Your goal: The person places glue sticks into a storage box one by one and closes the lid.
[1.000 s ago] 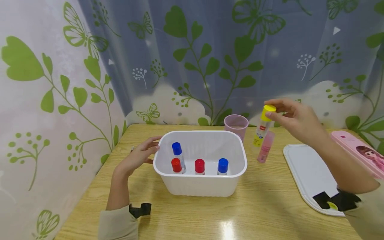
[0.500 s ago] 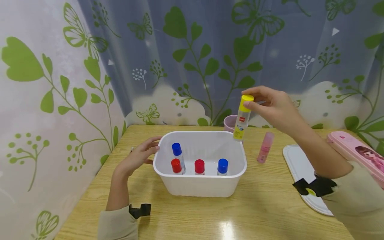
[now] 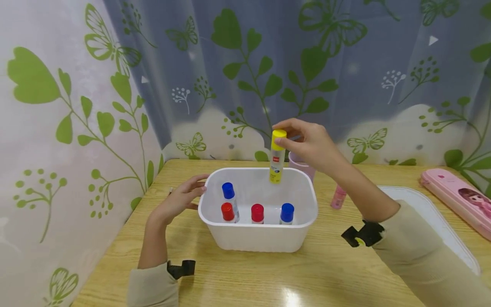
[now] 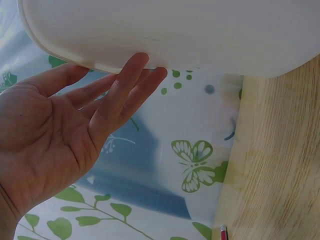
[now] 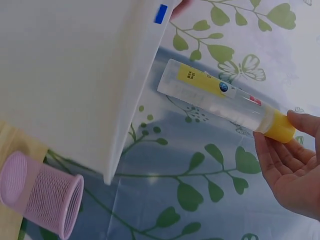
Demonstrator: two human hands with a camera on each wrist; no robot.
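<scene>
My right hand (image 3: 307, 143) pinches the yellow cap of a clear glue bottle (image 3: 276, 164) between thumb and fingers. The glue bottle hangs nearly upright over the back right of a white plastic bin (image 3: 255, 238). Inside the bin stand several capped bottles: a blue-capped one (image 3: 228, 190) at the back left, a red-capped one (image 3: 227, 212) before it, another red-capped one (image 3: 257, 212) and a blue-capped one (image 3: 287, 212) to the right. Their lower parts are hidden by the front wall. My left hand (image 4: 55, 130) rests its fairly straight fingers against the bin's left side.
Behind the bin's right end stands a pink mesh cup (image 5: 50, 195). A small pink bottle (image 3: 338, 198) is partly hidden by my right forearm. Farther right lie a white board (image 3: 414, 200) and a pink pencil case (image 3: 452, 196). Near the left hand lies a pencil (image 4: 223, 232).
My right hand has carried the glue bottle leftward from beside the small pink bottle, up past the mesh cup, to over the bin. The left hand stays at the bin's side.
</scene>
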